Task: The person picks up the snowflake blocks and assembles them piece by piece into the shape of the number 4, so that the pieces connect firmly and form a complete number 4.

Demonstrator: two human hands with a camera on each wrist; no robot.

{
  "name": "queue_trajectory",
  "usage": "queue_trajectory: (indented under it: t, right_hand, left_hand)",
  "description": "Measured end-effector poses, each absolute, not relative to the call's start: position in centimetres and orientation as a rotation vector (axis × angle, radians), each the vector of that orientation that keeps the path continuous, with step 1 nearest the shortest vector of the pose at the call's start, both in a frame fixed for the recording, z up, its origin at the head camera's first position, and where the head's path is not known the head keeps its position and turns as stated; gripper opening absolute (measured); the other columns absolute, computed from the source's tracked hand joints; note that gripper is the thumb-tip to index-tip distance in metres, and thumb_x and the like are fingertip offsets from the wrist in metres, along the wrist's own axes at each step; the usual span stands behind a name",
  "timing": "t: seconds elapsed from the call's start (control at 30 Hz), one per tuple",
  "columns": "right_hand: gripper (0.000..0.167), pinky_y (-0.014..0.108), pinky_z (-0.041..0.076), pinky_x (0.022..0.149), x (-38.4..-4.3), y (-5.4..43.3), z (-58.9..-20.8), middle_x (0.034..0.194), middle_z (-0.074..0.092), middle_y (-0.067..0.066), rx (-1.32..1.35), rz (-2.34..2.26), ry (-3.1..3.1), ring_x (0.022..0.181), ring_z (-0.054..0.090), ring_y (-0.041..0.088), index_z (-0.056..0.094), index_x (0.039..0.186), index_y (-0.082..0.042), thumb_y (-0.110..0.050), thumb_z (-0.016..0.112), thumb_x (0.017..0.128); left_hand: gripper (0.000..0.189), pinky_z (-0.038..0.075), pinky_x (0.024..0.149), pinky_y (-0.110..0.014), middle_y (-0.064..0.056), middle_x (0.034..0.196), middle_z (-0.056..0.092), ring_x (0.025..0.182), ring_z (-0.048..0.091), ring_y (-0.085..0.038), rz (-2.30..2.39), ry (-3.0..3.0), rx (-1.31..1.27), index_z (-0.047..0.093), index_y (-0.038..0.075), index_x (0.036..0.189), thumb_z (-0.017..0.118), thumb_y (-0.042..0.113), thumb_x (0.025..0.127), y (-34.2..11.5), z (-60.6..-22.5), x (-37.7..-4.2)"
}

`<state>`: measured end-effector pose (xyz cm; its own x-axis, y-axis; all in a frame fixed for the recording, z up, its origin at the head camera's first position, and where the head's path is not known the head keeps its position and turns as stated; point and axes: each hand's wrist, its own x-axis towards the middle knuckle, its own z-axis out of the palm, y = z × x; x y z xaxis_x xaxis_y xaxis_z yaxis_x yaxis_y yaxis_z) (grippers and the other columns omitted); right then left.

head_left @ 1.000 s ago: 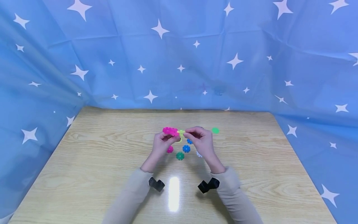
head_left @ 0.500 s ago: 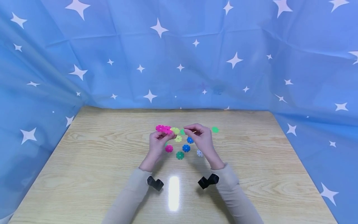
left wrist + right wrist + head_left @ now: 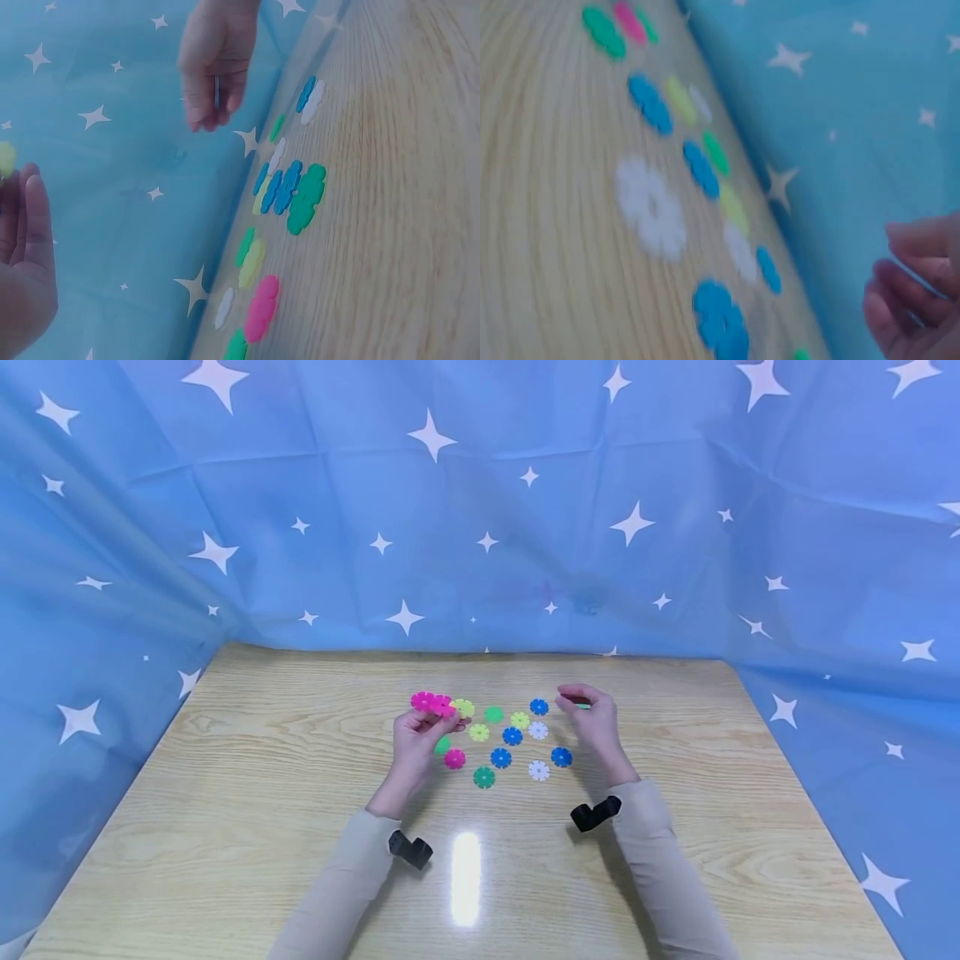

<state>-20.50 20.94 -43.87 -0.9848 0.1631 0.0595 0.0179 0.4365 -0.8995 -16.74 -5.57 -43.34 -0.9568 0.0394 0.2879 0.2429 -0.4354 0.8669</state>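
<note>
My left hand (image 3: pixel 416 743) pinches a joined row of notched plastic discs, raised over the table. Two of them are pink (image 3: pixel 422 701), and a yellow disc (image 3: pixel 463 708) sits at the right end. The left wrist view shows the left hand (image 3: pixel 28 247) at its edge with part of the yellow disc (image 3: pixel 7 158). Over on the right, my right hand (image 3: pixel 598 727) hovers with loosely bent fingers, its fingertips close to a green disc (image 3: pixel 582 706) that it partly covers. Nothing shows between the right hand's fingers (image 3: pixel 911 300) in the right wrist view.
Loose discs lie on the wooden table (image 3: pixel 300 827) between the hands: several blue ones (image 3: pixel 501 758), white ones (image 3: pixel 538 770), yellow ones (image 3: pixel 479 732), a pink disc (image 3: pixel 454 759) and a dark green disc (image 3: pixel 483 777). A blue star-patterned curtain (image 3: pixel 480 577) hangs behind the table.
The hands have drawn apart. My left hand moved slightly left, carrying the joined pink and yellow discs. My right hand left the yellow disc and moved right to the green disc, uncovering discs beneath.
</note>
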Motion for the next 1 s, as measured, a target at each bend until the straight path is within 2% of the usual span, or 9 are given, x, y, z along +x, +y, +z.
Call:
queue_trajectory:
  t: [0.17, 0.27, 0.53, 0.77, 0.87, 1.0]
  right_hand:
    - [0.034, 0.041, 0.047, 0.092, -21.3, 22.8, -44.8, 0.125, 0.055, 0.020, -0.208, 1.500, -2.685, 0.116, 0.048, 0.033, 0.057, 0.122, 0.004, -0.010, 0.060, 0.091]
    - [0.037, 0.047, 0.044, 0.098, -21.6, 23.5, -45.2, 0.128, 0.052, 0.023, -0.236, 1.407, -2.762, 0.119, 0.046, 0.036, 0.055, 0.124, 0.005, -0.007, 0.060, 0.090]
    - [0.041, 0.045, 0.050, 0.089, -22.4, 24.3, -46.2, 0.120, 0.054, 0.028, -0.266, 1.269, -2.878, 0.108, 0.052, 0.037, 0.052, 0.126, 0.010, -0.004, 0.060, 0.088]
    - [0.039, 0.047, 0.049, 0.089, -22.9, 24.1, -46.2, 0.118, 0.049, 0.030, -0.222, 1.162, -2.943, 0.106, 0.050, 0.039, 0.052, 0.122, 0.014, -0.004, 0.059, 0.088]
    - [0.038, 0.047, 0.050, 0.089, -23.1, 24.2, -46.0, 0.117, 0.051, 0.030, -0.233, 1.138, -2.967, 0.106, 0.051, 0.040, 0.053, 0.120, 0.014, -0.003, 0.060, 0.088]
    - [0.034, 0.044, 0.052, 0.081, -23.3, 24.5, -45.8, 0.110, 0.056, 0.028, -0.238, 1.092, -2.998, 0.097, 0.055, 0.037, 0.055, 0.113, 0.014, -0.005, 0.063, 0.086]
  left_hand:
    - [0.035, 0.059, 0.070, -0.026, 0.002, 0.077, 0.070, 0.072, 0.069, -0.012, -2.521, -1.598, -0.404, 0.071, 0.019, 0.078, 0.058, -0.012, 0.085, -5.7, -43.3, -16.8]
    - [0.036, 0.059, 0.070, -0.026, 0.002, 0.077, 0.070, 0.071, 0.069, -0.012, -2.517, -1.596, -0.404, 0.072, 0.020, 0.078, 0.058, -0.013, 0.085, -5.7, -43.2, -16.8]
    - [0.038, 0.059, 0.070, -0.026, 0.002, 0.076, 0.070, 0.071, 0.069, -0.012, -2.506, -1.582, -0.404, 0.072, 0.020, 0.078, 0.057, -0.015, 0.083, -5.8, -42.8, -16.6]
    - [0.038, 0.059, 0.069, -0.026, 0.001, 0.077, 0.070, 0.070, 0.069, -0.012, -2.500, -1.562, -0.415, 0.072, 0.019, 0.078, 0.057, -0.016, 0.083, -5.8, -42.9, -16.6]
    - [0.037, 0.059, 0.068, -0.025, 0.002, 0.076, 0.070, 0.069, 0.069, -0.012, -2.493, -1.567, -0.418, 0.072, 0.018, 0.077, 0.058, -0.016, 0.083, -5.7, -42.9, -16.6]
    - [0.037, 0.059, 0.067, -0.025, 0.001, 0.077, 0.070, 0.070, 0.069, -0.012, -2.496, -1.568, -0.417, 0.072, 0.018, 0.078, 0.058, -0.015, 0.084, -5.8, -43.0, -16.7]
